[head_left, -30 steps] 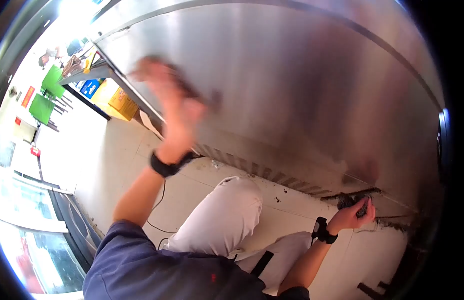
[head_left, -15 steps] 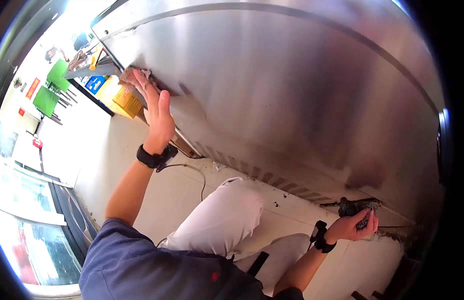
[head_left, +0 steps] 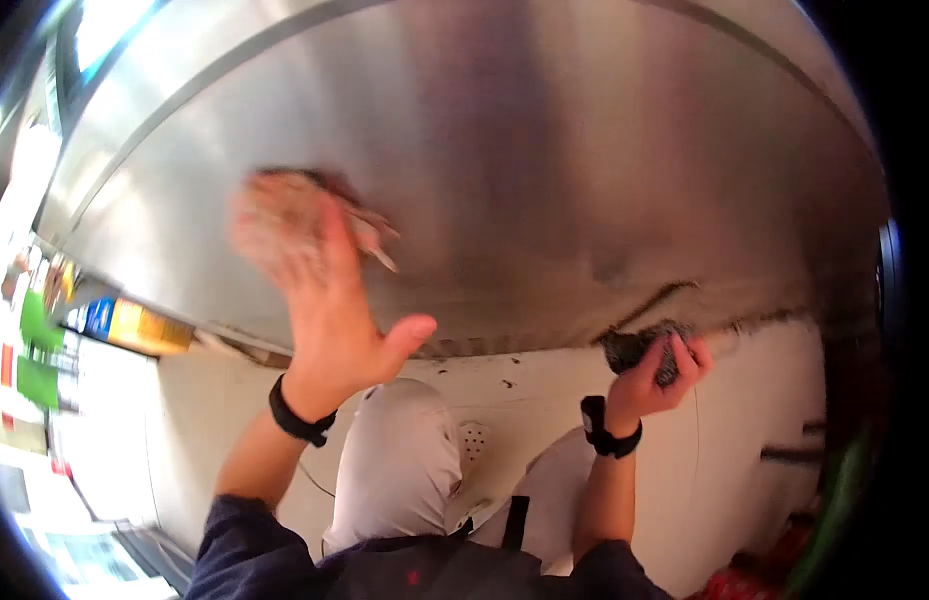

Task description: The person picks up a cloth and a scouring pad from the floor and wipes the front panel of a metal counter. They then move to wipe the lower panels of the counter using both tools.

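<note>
My left hand (head_left: 329, 300) is stretched out over a crumpled brownish rag (head_left: 284, 205), holding it against the upright stainless steel panel (head_left: 504, 190). Its thumb sticks out to the right, and motion blurs the fingers. Low on the right, the fingers of my right hand (head_left: 656, 378) are wrapped round a dark, wiry steel wool scourer (head_left: 634, 348), close to the panel's bottom edge. A dark strip (head_left: 649, 303) slants on the panel just above that scourer. Both wrists wear black bands.
Pale floor tiles (head_left: 224, 430) with a few dark crumbs lie below the panel. A yellow and blue box (head_left: 139, 325) stands at the left, with green chairs (head_left: 39, 350) beyond. My bent knees (head_left: 399, 460) are close to the panel. Dark bars (head_left: 792, 453) show at the right.
My left hand and the rag have moved right across the panel, away from its left edge. The view has turned. My right hand still holds the scourer near the panel's foot.
</note>
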A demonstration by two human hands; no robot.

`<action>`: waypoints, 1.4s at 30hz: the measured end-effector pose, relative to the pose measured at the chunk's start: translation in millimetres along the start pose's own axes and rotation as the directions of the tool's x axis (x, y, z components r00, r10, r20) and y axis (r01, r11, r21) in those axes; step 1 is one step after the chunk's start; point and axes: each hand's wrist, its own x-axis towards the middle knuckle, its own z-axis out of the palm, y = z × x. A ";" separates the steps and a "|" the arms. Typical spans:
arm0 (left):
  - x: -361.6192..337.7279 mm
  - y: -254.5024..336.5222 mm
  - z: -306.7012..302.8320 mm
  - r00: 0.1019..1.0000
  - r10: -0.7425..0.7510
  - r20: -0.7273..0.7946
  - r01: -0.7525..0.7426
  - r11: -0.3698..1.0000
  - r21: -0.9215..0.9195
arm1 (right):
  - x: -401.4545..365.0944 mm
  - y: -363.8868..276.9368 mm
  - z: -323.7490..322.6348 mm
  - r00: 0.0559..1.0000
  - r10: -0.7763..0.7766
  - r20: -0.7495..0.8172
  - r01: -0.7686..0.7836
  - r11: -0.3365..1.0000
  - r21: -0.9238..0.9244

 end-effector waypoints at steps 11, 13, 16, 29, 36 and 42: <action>47.0 157.6 93.2 0.934 0.310 0.176 -0.307 0.951 -0.045 | 14.9 2.9 -38.1 0.999 0.050 -0.003 -0.050 0.991 -0.121; 41.8 162.5 100.2 0.928 0.322 0.186 -0.308 0.946 -0.101 | 18.3 12.8 -49.5 0.997 0.049 -0.057 -0.058 0.985 -0.165; 37.5 168.8 109.0 0.938 0.286 0.198 -0.258 0.954 -0.155 | 45.9 29.9 -70.4 0.994 0.019 -0.104 -0.044 0.970 -0.239; 40.3 194.6 111.9 0.892 0.346 0.290 -0.152 0.834 -0.530 | 265.5 31.8 -79.5 0.887 -0.248 0.389 0.386 0.860 -0.333; 42.4 192.2 125.8 0.867 0.340 0.363 -0.220 0.917 -0.334 | 206.2 46.8 -17.1 0.972 -0.110 0.206 0.131 0.987 -0.091; 39.9 196.4 125.1 0.886 0.340 0.317 -0.285 0.936 -0.207 | 125.5 54.8 19.6 0.997 0.012 0.080 -0.013 1.000 0.018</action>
